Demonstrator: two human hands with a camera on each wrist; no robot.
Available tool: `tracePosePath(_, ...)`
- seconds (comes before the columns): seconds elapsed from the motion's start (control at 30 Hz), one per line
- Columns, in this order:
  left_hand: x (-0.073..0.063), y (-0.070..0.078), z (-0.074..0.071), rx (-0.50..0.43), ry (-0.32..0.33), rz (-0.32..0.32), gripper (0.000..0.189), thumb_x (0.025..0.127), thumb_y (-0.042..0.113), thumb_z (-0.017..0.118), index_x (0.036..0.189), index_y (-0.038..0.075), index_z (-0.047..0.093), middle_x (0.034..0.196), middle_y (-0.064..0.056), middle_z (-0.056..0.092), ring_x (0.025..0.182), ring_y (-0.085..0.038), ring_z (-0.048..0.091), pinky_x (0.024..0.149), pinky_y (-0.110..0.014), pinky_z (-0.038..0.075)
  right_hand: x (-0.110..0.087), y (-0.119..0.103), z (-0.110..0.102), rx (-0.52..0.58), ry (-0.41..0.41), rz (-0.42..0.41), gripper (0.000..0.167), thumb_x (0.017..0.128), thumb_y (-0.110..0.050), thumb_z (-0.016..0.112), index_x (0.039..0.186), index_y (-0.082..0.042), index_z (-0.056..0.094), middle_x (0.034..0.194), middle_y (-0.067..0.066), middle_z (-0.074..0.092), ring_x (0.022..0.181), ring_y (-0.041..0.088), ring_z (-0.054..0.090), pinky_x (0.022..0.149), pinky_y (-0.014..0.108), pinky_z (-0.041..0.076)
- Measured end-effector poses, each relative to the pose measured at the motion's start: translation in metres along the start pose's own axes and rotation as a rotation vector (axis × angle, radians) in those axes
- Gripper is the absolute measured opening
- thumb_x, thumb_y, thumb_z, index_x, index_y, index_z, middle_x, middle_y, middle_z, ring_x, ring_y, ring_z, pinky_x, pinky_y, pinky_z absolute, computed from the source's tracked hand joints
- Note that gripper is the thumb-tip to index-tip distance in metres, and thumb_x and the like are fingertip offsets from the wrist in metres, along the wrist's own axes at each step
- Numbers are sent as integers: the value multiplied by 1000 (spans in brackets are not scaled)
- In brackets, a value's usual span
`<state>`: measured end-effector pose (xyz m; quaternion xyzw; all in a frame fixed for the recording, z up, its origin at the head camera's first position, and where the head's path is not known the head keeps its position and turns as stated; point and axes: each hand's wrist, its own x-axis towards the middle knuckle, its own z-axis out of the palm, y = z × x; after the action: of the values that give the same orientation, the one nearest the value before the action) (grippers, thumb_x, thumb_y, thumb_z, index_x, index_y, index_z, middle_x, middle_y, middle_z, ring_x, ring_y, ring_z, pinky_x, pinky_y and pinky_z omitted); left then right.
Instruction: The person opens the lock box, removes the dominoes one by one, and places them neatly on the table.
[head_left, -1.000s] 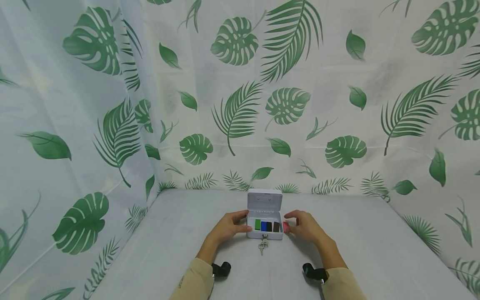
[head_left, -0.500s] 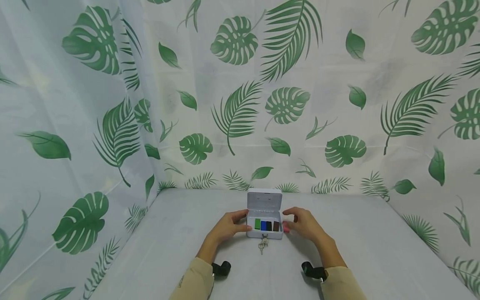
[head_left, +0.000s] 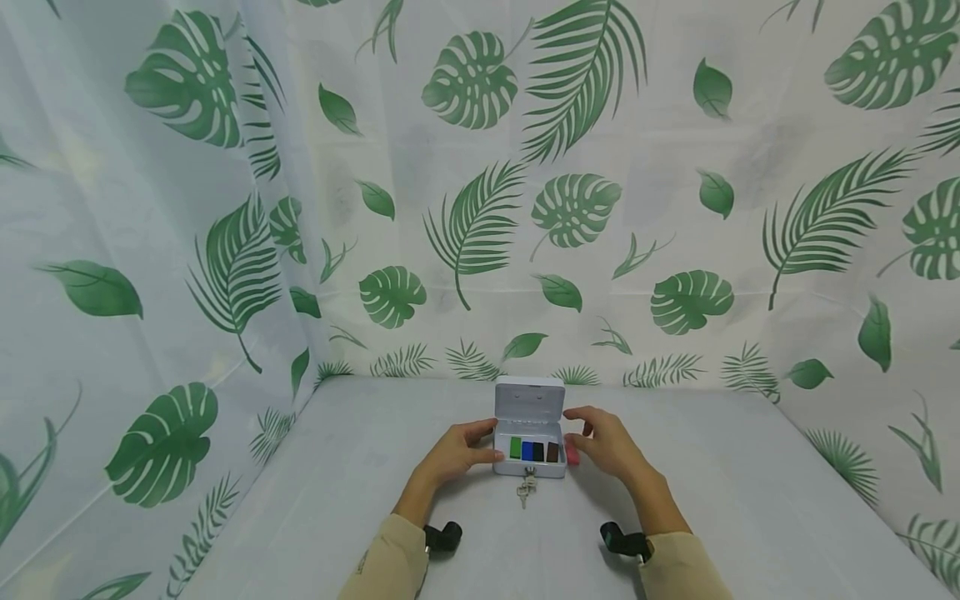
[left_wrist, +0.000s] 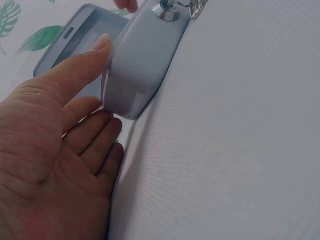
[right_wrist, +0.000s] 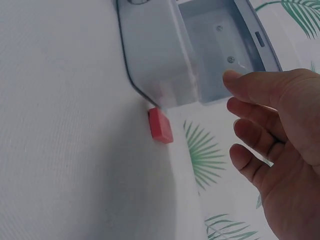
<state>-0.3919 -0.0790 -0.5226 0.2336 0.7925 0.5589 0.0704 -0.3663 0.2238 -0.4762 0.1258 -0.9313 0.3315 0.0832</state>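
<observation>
A small pale grey metal cash box [head_left: 528,469] stands with its lid [head_left: 529,403] raised. Green [head_left: 515,448], blue [head_left: 527,451], black [head_left: 538,452] and brown [head_left: 552,452] blocks lie side by side inside. My left hand [head_left: 450,454] holds the box's left end, with the thumb over the rim and the fingers against the outer side in the left wrist view. A red block [right_wrist: 160,126] rests on the table against the box's right side. My right hand [head_left: 609,443] hovers above it, apart from it, fingers loosely bent and nothing between them.
Keys [head_left: 524,492] hang from the lock at the box's front. The box stands on a white-covered table [head_left: 360,483], with leaf-patterned curtains [head_left: 480,208] behind and at the left. Black wrist cameras [head_left: 444,537] are strapped to both wrists.
My right hand has moved away from the red block, up and back along the box's right side. The block stays on the table. My left hand has not moved.
</observation>
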Motion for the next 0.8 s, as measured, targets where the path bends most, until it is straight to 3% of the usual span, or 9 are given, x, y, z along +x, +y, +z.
tracePosePath(0.37,0,0,-1,3,5,-2,69,89,26,84,150,11,56,154,-5,57,149,-32,47,124,-53,36,-1,-13,2,62,24,-49,43,94,-9,77,135,-4,66,116,16,70,86,18,57,67,21,53)
tracePosePath(0.8,1,-2,-1,-6,5,5,68,90,25,84,150,11,57,153,-6,57,149,-32,47,124,-55,35,2,-24,7,76,38,-162,41,93,-5,76,132,-1,67,127,16,70,94,17,64,80,27,59)
